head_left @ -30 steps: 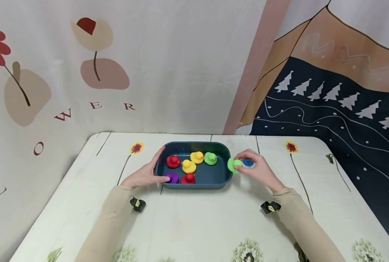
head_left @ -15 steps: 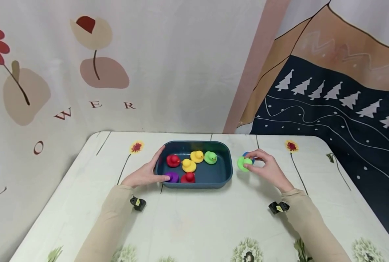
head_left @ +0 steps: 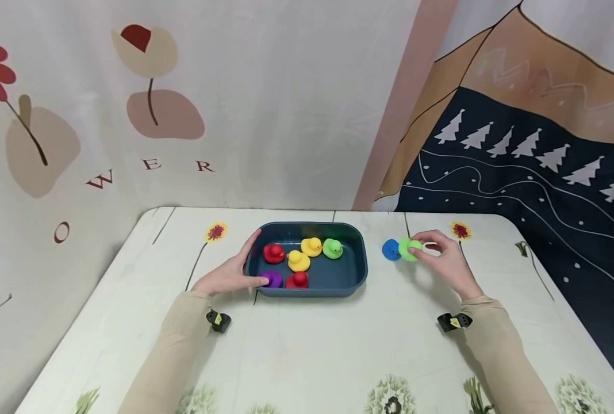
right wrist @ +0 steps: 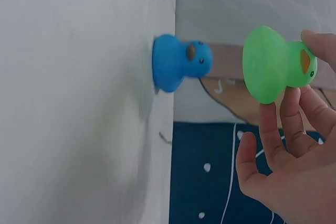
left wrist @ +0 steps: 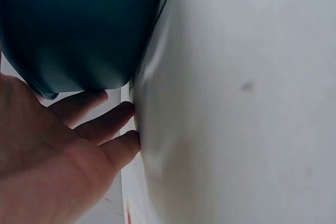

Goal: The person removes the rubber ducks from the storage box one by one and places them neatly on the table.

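Note:
My left hand (head_left: 229, 276) spans the left end of the dark blue tray (head_left: 338, 280), its thumb over the front rim. In the left wrist view, spread fingers stand by the tray's outer wall (left wrist: 79, 30). To the tray's right, my right hand (head_left: 449, 261) pinches a bright green rubber duck (head_left: 409, 249) by its head. The right wrist view has that duck raised off the table, its round base facing the tabletop. Just left of it, a blue rubber duck (head_left: 390, 250) stands on the table.
Inside the tray are two red ducks (head_left: 273, 253), two yellow ducks (head_left: 299, 261), one green duck (head_left: 333, 249) and a purple duck (head_left: 272, 279) beside my left thumb. A flower-printed cloth (head_left: 307, 345) covers the table. Behind it hang printed curtains (head_left: 286, 115).
My right hand has carried the green duck rightward, away from the tray's right edge and past the blue duck, which now shows fully. My left hand and the tray have stayed in place.

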